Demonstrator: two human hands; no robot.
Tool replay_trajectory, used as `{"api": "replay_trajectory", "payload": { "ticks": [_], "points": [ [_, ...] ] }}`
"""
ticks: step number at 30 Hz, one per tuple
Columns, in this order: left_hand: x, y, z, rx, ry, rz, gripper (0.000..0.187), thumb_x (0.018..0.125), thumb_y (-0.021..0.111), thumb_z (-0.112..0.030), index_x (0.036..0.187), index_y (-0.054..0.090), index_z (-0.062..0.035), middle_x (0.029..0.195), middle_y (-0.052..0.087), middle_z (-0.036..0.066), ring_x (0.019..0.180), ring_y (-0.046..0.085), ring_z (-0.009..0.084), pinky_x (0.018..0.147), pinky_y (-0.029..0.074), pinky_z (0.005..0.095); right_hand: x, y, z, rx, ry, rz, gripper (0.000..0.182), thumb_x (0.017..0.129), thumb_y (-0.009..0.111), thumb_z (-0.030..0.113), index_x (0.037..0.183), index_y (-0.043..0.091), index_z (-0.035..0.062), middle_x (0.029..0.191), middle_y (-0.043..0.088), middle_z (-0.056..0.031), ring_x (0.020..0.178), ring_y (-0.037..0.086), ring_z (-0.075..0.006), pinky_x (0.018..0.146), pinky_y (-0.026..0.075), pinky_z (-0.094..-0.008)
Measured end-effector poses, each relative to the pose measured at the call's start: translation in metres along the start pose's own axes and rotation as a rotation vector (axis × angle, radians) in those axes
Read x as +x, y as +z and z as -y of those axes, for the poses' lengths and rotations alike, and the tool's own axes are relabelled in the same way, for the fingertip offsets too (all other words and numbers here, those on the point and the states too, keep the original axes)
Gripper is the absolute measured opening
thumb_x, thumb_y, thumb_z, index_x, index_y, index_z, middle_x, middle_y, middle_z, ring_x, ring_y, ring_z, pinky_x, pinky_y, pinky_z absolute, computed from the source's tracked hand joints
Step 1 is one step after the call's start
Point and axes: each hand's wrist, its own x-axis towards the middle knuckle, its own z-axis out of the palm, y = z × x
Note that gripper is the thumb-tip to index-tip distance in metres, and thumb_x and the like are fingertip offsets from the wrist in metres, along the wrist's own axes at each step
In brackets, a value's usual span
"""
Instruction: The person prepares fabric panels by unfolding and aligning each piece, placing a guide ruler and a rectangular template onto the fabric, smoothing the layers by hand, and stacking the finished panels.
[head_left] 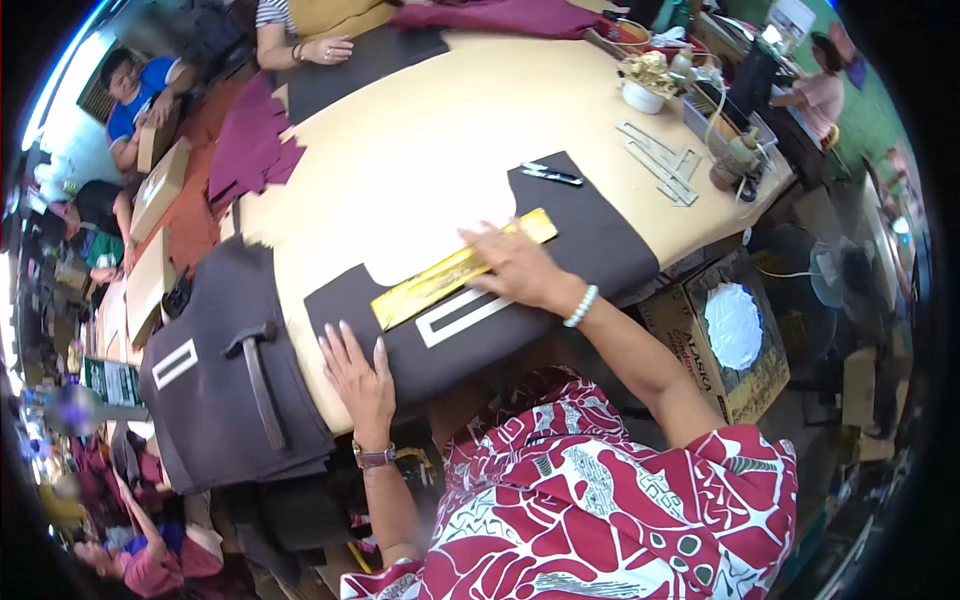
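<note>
Red-and-white patterned shirt cloth (600,500) is cut off below, while a straight yellow bar (425,288) on dark brown fabric (600,235) is partly hidden beneath the outspread right hand (518,268), the fabric touched by the flattened left hand (362,390).

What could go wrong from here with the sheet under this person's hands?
The right hand lies over the yellow strip, close beside the white frame; a sideways push might knock the frame askew. The left hand rests at the left end of the dark sheet, so uneven pressure could shift the sheet.
</note>
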Motion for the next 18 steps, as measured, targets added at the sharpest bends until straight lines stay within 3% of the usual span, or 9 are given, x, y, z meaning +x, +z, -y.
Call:
{"api": "replay_trajectory", "payload": {
  "ticks": [1,4,6,7,9,12,14,16,18],
  "points": [
    [0.001,0.006,0.003,0.105,-0.034,0.103,0.064,0.094,0.043,-0.041,0.140,0.030,0.0022,0.146,0.027,0.023,0.137,0.020,0.0382,0.107,0.017,0.0562,0.010,0.003,0.001,-0.037,0.000,0.161,0.069,0.082,0.062,0.040,0.139,0.036,0.0087,0.130,0.050,-0.0180,0.127,0.042,-0.0312,0.107,0.024,-0.0550],
    [0.002,0.010,0.004,0.173,-0.052,0.141,0.066,0.093,0.043,-0.044,0.139,0.032,0.0027,0.145,0.028,0.023,0.136,0.021,0.0384,0.107,0.017,0.0562,0.018,0.008,-0.008,-0.068,-0.201,-0.065,0.066,0.075,0.070,0.031,0.132,0.044,0.0078,0.114,0.057,-0.0157,0.114,0.051,-0.0290,0.102,0.033,-0.0484],
    [0.001,0.010,0.005,0.189,-0.039,0.129,0.065,0.094,0.043,-0.044,0.140,0.030,0.0003,0.147,0.025,0.022,0.137,0.022,0.0369,0.108,0.016,0.0545,0.021,-0.014,-0.001,0.051,-0.144,-0.098,0.052,0.073,0.070,0.016,0.122,0.054,0.0071,0.103,0.059,-0.0118,0.090,0.060,-0.0278,0.081,0.047,-0.0401],
    [0.001,0.008,0.003,0.181,-0.051,0.139,0.066,0.094,0.043,-0.044,0.140,0.030,0.0003,0.147,0.025,0.022,0.137,0.022,0.0364,0.109,0.016,0.0544,0.019,-0.020,-0.005,0.102,-0.118,-0.203,0.045,0.076,0.067,0.012,0.118,0.055,0.0055,0.096,0.060,-0.0129,0.079,0.061,-0.0306,0.069,0.049,-0.0391],
    [0.001,0.006,0.002,0.155,-0.069,0.139,0.067,0.093,0.044,-0.045,0.140,0.030,0.0002,0.147,0.025,0.022,0.137,0.022,0.0362,0.109,0.016,0.0542,0.017,-0.038,-0.011,0.051,-0.002,-0.368,0.030,0.081,0.056,0.008,0.110,0.059,0.0037,0.087,0.058,-0.0129,0.073,0.060,-0.0317,0.063,0.050,-0.0381],
    [0.001,0.002,0.001,0.126,-0.064,0.105,0.067,0.091,0.047,-0.044,0.139,0.032,0.0007,0.146,0.027,0.023,0.136,0.023,0.0373,0.108,0.017,0.0547,0.003,-0.060,-0.053,0.060,0.307,-0.460,0.031,0.088,0.045,0.006,0.116,0.058,0.0052,0.102,0.060,-0.0176,0.090,0.060,-0.0349,0.076,0.049,-0.0422],
    [0.002,0.002,0.002,0.097,-0.055,0.074,0.066,0.091,0.049,-0.042,0.138,0.034,0.0011,0.145,0.029,0.023,0.135,0.024,0.0381,0.108,0.017,0.0551,-0.015,-0.063,-0.112,-0.005,0.501,-0.520,0.033,0.090,0.046,0.008,0.121,0.055,0.0027,0.113,0.060,-0.0176,0.101,0.058,-0.0335,0.086,0.047,-0.0389],
    [0.000,0.001,0.003,0.066,-0.049,0.074,0.066,0.091,0.050,-0.042,0.138,0.035,0.0013,0.145,0.029,0.023,0.135,0.025,0.0383,0.107,0.018,0.0552,-0.031,-0.074,-0.159,-0.098,0.488,-0.613,0.032,0.089,0.050,0.010,0.119,0.055,0.0004,0.112,0.060,-0.0174,0.103,0.057,-0.0339,0.089,0.045,-0.0397],
    [0.000,-0.001,0.004,0.016,-0.076,0.052,0.065,0.092,0.049,-0.040,0.139,0.032,0.0005,0.145,0.028,0.024,0.135,0.023,0.0407,0.107,0.017,0.0561,-0.041,-0.083,-0.163,-0.413,0.497,-0.495,0.031,0.088,0.053,0.012,0.117,0.056,-0.0006,0.111,0.060,-0.0179,0.104,0.056,-0.0338,0.091,0.044,-0.0402]
  ]
}}
